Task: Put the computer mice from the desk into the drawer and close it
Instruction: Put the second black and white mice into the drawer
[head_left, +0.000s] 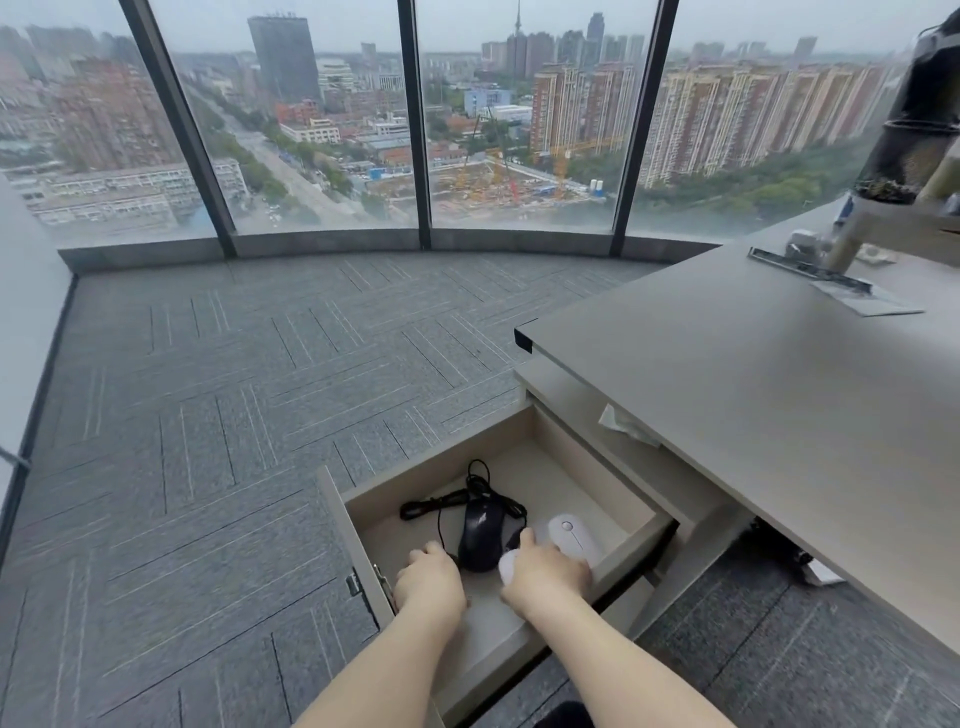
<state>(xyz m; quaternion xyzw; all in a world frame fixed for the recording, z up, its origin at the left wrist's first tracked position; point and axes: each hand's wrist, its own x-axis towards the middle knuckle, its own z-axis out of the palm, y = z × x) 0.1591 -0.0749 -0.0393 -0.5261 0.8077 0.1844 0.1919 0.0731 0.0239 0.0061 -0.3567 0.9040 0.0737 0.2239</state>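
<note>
A: Where are the hands?

B: Both arms reach down into the open drawer (631, 525), at about 6 o'clock in the view. The left hand (430, 577) is curled, palm down, beside the black mouse (482, 535). I cannot tell if it grips anything.

A: And the other hand?

B: The right hand (548, 571) is closed over a white mouse (508, 566). Only a bit of that mouse peeks out by the thumb.

A: What else is in the drawer?

B: Another white mouse (574, 535) lies just beside the right hand, at 1 o'clock from it. The black mouse sits between the two hands. Its black cord (441, 501) is bunched up at 11 o'clock from it.

A: What is around?

B: The grey desk (753, 374) sticks out over the drawer at 2 o'clock. A white tissue (623, 423) pokes out under its edge. Grey carpet (208, 415) is at 9 o'clock, and big windows (322, 114) are at 12 o'clock.
</note>
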